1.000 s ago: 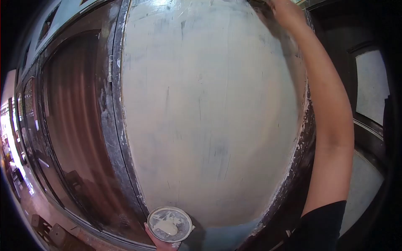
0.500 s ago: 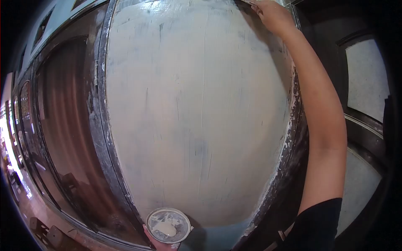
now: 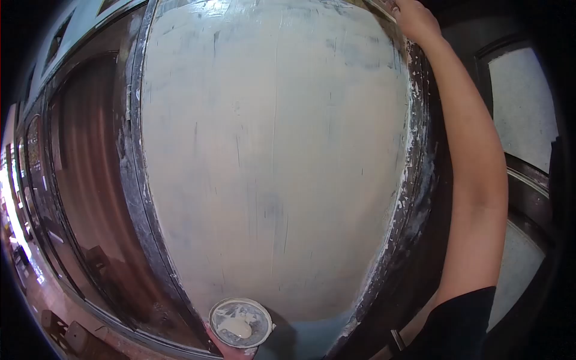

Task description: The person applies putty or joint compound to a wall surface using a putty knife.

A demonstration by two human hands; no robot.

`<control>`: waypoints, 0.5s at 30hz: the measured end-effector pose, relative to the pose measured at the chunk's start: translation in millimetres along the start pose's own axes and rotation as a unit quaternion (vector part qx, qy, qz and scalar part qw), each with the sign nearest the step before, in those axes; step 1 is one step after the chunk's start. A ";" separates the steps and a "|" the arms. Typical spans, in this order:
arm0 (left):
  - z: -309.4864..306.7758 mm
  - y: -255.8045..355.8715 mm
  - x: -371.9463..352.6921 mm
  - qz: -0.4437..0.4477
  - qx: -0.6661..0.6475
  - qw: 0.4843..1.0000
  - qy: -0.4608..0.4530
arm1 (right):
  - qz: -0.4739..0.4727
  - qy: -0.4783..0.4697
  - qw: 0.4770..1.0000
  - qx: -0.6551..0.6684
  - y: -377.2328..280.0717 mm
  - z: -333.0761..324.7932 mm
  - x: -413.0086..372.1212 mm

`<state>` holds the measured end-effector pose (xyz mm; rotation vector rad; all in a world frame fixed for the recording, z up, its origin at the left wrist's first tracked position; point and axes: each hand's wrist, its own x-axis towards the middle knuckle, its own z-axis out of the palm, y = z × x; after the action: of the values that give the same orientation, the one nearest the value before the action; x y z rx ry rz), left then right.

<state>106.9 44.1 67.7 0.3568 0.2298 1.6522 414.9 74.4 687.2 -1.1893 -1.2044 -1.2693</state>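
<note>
A tall panel (image 3: 270, 156) coated in off-white, streaky filler stands in front of me, with bluish patches showing through. My left hand (image 3: 231, 350) grips a round, shallow lid (image 3: 268, 327) from below, at the panel's bottom edge. In the lid lies a lump of cream-coloured putty (image 3: 236, 327), with smears around it. Up at the panel's top right corner is my right hand (image 3: 416, 23), its fingers closed by the frame. A thin, flat edge shows beside these fingers, but what they hold is mostly hidden.
Dark frame strips with chipped white specks run along the left (image 3: 135, 174) and right (image 3: 414, 162) of the panel. A glazed dark door (image 3: 90, 150) with a brownish curtain-like surface is at left. Brown stools or chairs (image 3: 78, 336) sit low at left.
My right hand has moved right, off the panel's face towards the frame, and its shadow on the panel has gone. The view has shifted slightly; the left hand still holds the lid.
</note>
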 end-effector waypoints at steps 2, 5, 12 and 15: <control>6.7 -1.2 -2.8 -0.010 0.005 1.000 -0.002 | -0.021 0.029 0.999 0.022 0.2 26.7 -4.3; 1.8 -2.7 -3.0 -0.029 -0.038 0.999 0.001 | -0.062 0.040 0.994 0.075 -15.0 36.8 -6.7; 22.6 -9.2 -12.9 -0.049 -0.054 0.997 -0.013 | -0.148 -0.011 0.987 0.056 -12.1 10.2 -5.1; 38.2 -8.7 -25.3 -0.041 -0.003 0.998 -0.054 | -0.127 0.021 0.983 0.131 -8.6 8.6 -7.4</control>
<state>131.0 17.7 97.7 0.4268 0.1567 1.5482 406.9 83.4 679.7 -0.8333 -1.4764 -1.2649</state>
